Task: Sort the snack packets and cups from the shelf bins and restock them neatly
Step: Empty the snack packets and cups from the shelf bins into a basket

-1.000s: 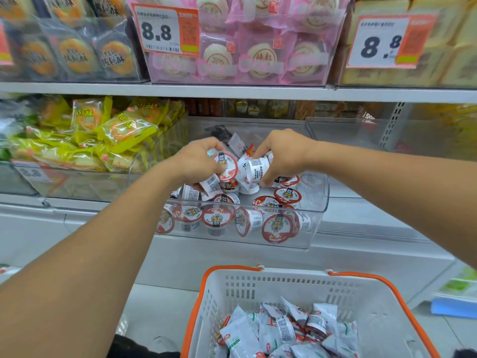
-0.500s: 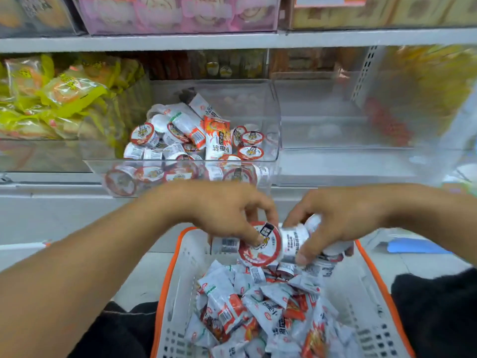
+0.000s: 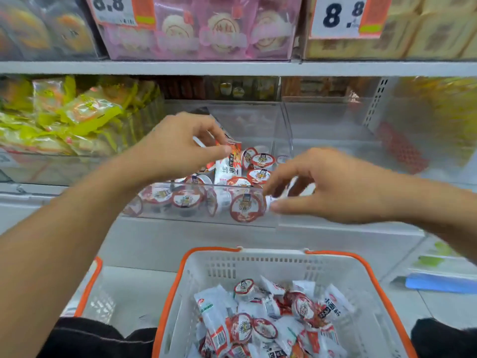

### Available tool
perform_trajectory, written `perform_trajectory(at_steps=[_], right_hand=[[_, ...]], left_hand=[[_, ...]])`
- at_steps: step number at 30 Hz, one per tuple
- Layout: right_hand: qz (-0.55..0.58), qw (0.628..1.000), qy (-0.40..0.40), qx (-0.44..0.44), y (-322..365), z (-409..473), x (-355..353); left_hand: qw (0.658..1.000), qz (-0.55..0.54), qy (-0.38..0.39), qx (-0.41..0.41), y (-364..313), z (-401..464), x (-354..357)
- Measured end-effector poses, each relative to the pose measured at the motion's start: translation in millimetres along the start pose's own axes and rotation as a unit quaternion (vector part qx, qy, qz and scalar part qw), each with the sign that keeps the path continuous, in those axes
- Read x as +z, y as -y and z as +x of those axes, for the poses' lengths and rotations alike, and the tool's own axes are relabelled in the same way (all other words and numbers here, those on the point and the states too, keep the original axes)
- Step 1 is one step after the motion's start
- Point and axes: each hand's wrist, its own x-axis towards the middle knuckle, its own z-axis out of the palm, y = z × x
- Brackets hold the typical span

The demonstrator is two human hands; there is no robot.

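Both hands are back at the bin (image 3: pixel 258 202) from the basket (image 3: pixel 387 293) at six o'clock, emptied; left hand (image 3: pixel 178 148) loosely curls over a packet (image 3: pixel 228 166); right hand (image 3: pixel 333 187), half open, holds nothing; another load begins.

The left hand (image 3: pixel 178 148) hides some cups; the basket (image 3: pixel 258 264) is cut off below; the price tags (image 3: pixel 344 16) are blurred.
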Motion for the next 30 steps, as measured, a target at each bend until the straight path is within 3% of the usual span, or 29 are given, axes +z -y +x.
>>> perform_trajectory(at_steps=[1,3,5,8,10,12,17,23,25,27,28,30], right_hand=[[0.001,1.000,-0.029,-0.011,6,19,-13],[-0.066,0.998,-0.022,-0.003,10,69,-27],[-0.124,0.984,0.102,0.082,10,120,-23],[-0.153,0.901,0.323,0.246,4,174,1],[-0.147,0.871,0.367,0.292,-1,190,15],[-0.128,0.864,0.384,0.298,-4,199,23],[-0.118,0.879,0.377,0.266,-10,193,31],[-0.111,0.924,0.295,0.217,-18,189,20],[-0.212,0.944,0.193,0.160,-26,196,13],[-0.353,0.920,0.130,0.113,-31,200,7],[-0.373,0.911,0.132,0.112,-31,201,5],[-0.289,0.929,0.161,0.164,-26,199,-1]], left_hand=[[0.995,0.077,-0.042,-0.039,12,8,-5],[0.969,0.199,0.007,-0.144,29,22,0],[0.945,0.232,0.107,-0.202,34,32,10],[0.931,0.233,0.205,-0.193,33,41,17],[0.920,0.254,0.241,-0.177,30,46,17],[0.910,0.265,0.268,-0.175,29,50,15],[0.926,0.241,0.237,-0.167,48,53,13],[0.961,0.181,0.160,-0.132,73,51,15],[0.968,0.159,0.145,-0.132,81,50,14],[0.968,0.159,0.134,-0.137,85,51,14],[0.969,0.163,0.123,-0.138,85,50,13],[0.970,0.178,0.091,-0.138,81,49,10]])
